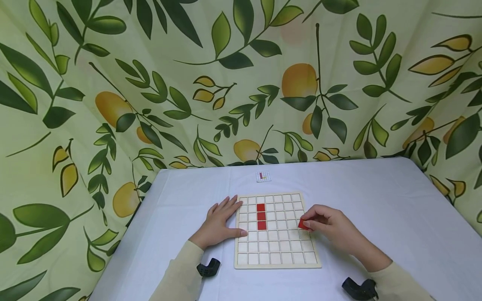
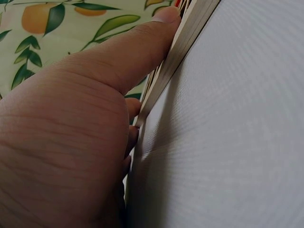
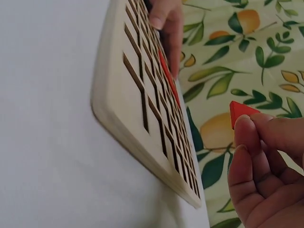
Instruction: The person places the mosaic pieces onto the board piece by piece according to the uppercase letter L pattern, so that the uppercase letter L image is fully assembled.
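A pale wooden grid board (image 1: 278, 266) lies on the table, its cells framed by thin raised lines. Three red square tiles (image 1: 261, 216) fill one column of cells left of its middle. My left hand (image 1: 218, 223) rests at the board's left edge, fingers spread and fairly straight, thumb on the rim; the left wrist view shows that thumb (image 2: 147, 38) along the wooden side. Between thumb and fingertips my right hand (image 1: 331, 225) pinches another red tile (image 1: 302, 224) over the board's right edge. In the right wrist view this tile (image 3: 241, 110) is held clear above the board.
Behind the board lies a small printed grid card (image 1: 263, 176) with red and yellow marks. A white cloth covers the table (image 1: 376, 188). Black wrist devices (image 1: 208, 267) sit by both sleeves. A leaf-and-fruit patterned curtain (image 1: 241, 83) hangs behind the table.
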{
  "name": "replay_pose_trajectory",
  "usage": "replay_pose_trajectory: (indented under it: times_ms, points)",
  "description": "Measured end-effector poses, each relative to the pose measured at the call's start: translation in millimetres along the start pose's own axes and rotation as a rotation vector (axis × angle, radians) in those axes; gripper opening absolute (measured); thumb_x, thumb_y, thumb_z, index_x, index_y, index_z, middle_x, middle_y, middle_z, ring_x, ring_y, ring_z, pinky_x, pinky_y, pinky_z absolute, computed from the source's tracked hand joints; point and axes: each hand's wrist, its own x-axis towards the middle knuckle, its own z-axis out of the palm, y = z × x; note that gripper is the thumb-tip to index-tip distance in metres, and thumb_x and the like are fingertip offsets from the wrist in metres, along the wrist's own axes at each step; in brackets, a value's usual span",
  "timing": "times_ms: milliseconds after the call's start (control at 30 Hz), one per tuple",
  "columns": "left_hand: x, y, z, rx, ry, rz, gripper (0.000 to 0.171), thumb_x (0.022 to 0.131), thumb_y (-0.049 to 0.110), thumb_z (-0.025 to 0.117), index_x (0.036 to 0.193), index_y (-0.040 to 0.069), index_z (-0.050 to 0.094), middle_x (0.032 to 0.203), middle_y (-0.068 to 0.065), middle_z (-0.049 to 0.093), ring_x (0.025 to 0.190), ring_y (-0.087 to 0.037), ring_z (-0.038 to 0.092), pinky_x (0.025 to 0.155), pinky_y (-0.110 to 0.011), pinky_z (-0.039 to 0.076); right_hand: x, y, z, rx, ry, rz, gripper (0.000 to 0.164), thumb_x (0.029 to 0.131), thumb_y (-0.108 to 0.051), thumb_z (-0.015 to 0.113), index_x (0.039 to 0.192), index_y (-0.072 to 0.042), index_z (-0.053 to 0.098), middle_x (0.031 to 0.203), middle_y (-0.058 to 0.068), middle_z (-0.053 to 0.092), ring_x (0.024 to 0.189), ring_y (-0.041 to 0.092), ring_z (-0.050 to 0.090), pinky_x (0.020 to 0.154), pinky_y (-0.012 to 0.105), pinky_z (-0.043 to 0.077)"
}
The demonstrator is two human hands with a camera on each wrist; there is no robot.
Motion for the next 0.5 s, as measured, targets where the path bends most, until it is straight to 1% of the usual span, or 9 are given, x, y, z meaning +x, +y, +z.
replay_pose_trajectory:
  times_ms: [167,267,333,400,500]
  points:
    - [-0.1,-1.0,0.2,0.007,0.001,0.006,0.103,0.085,0.068,0.083,0.168,0.021,0.046,0.178,0.003,0.026,0.165,-0.023,0.012,0.128,-0.059,0.003,1,-5,18,-0.007,-0.043,0.045,0.011,0.102,-0.001,0.075,0.111,-0.006,0.076,0.107,0.005,0.073,0.091,0.025,0.069,0.078,0.030,0.061]
    - [0.0,-0.9,-0.1,0.007,0.001,0.010,0.103,0.085,0.068,0.083,0.169,0.021,0.045,0.178,0.003,0.026,0.165,-0.023,0.011,0.128,-0.058,0.003,1,-5,28,-0.014,-0.069,0.048,0.010,0.102,-0.004,0.077,0.109,-0.010,0.077,0.108,0.003,0.072,0.093,0.023,0.067,0.080,0.028,0.059]
    - [0.0,-0.6,-0.5,0.009,0.000,0.009,0.103,0.085,0.068,0.083,0.169,0.022,0.045,0.178,0.004,0.026,0.165,-0.022,0.011,0.128,-0.058,0.002,1,-5,35,-0.014,-0.087,0.034,0.009,0.101,-0.006,0.078,0.108,-0.012,0.077,0.108,0.001,0.072,0.092,0.022,0.067,0.080,0.027,0.058]
    - [-0.2,0.0,-0.8,0.004,0.004,0.011,0.103,0.085,0.068,0.083,0.169,0.021,0.046,0.178,0.003,0.026,0.165,-0.023,0.011,0.128,-0.059,0.002,2,-3,41,-0.012,-0.101,0.002,0.008,0.101,-0.008,0.079,0.106,-0.013,0.077,0.106,-0.001,0.072,0.091,0.021,0.067,0.079,0.026,0.058]
    - [0.0,0.4,-0.9,0.004,0.004,0.003,0.103,0.085,0.069,0.083,0.169,0.022,0.045,0.178,0.004,0.026,0.165,-0.022,0.011,0.128,-0.058,0.002,5,-2,50,-0.022,-0.106,-0.036,0.007,0.102,-0.010,0.079,0.104,-0.016,0.077,0.103,-0.002,0.072,0.088,0.020,0.066,0.077,0.027,0.057]
